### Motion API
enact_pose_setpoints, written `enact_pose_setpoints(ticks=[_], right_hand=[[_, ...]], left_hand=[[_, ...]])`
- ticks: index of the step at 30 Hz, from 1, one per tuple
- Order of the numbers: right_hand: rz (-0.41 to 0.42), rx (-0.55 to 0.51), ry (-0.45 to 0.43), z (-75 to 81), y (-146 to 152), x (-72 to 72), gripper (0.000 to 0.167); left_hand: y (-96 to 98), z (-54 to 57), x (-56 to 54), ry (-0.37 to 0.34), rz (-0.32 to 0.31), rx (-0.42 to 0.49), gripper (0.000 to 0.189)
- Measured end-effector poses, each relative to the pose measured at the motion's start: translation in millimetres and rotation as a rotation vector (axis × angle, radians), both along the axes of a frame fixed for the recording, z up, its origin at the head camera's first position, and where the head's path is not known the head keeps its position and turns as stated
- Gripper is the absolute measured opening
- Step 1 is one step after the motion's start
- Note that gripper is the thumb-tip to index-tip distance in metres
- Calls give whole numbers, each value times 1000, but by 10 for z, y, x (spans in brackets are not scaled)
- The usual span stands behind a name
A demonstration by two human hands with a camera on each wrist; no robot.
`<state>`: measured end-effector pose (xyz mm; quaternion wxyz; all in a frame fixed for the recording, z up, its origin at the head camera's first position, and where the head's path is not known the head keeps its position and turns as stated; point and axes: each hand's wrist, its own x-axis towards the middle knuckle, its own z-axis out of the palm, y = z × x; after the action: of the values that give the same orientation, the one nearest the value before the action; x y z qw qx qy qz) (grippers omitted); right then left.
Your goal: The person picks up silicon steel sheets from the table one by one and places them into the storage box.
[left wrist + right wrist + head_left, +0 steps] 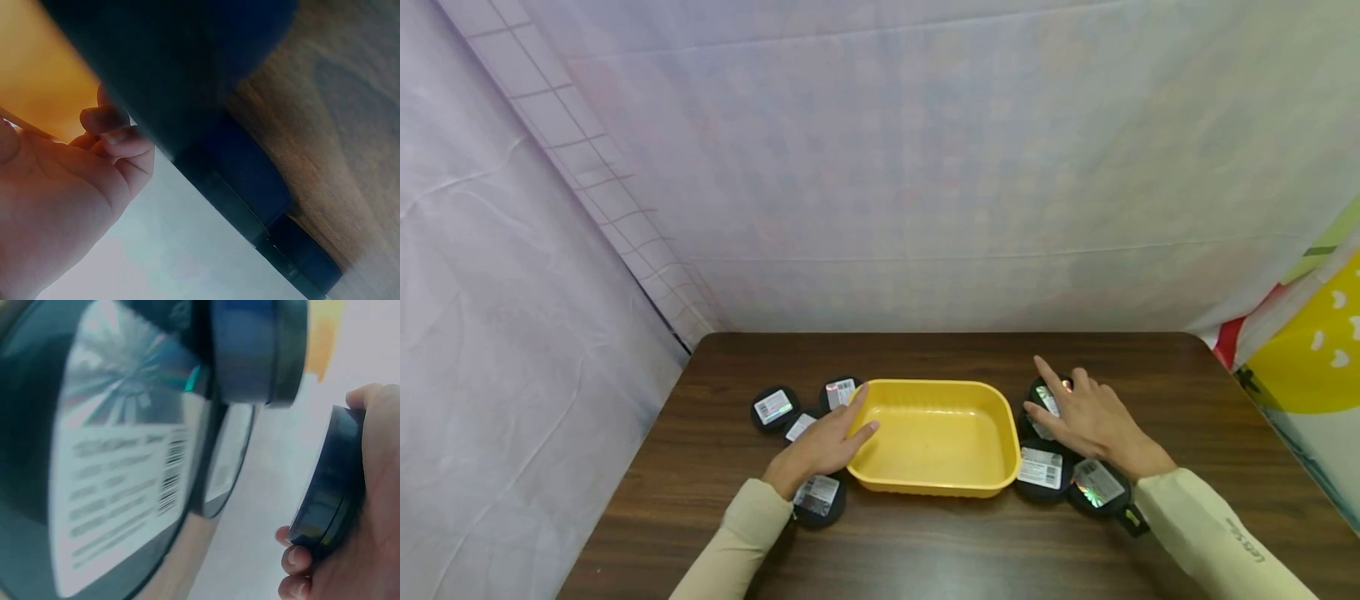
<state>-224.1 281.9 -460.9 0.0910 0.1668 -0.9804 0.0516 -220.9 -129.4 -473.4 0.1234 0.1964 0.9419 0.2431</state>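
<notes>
A shallow yellow plastic basin (932,437) stands on the brown table. My left hand (822,450) holds its left rim, the thumb over the inside. In the left wrist view, several fingers (128,140) are curled by the yellow wall. My right hand (1093,421) grips a black round flat container (331,481), its fingertips curled past the edge in the right wrist view. Close to that hand lie similar labelled containers, one (1040,471) beside the basin and another (1099,487) under the wrist. Near the left hand, one container (818,500) lies below the wrist.
More black round containers sit left of the basin, one (773,408) farthest out and one (838,393) at the rim. A black item with a green mark (1132,521) lies by the right sleeve. A pale cloth (925,183) hangs behind the table (910,533).
</notes>
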Motion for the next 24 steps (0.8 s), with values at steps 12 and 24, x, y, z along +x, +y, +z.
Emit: enact_pose_setpoints(ticks=[12,24], right_hand=[[54,4,3,145,-259,22,77],[133,19,60,208,-558,37,76]], left_hand=[[3,-6,-6,-15,4,10,71],[2,-15,-3,-18,15,23,69]])
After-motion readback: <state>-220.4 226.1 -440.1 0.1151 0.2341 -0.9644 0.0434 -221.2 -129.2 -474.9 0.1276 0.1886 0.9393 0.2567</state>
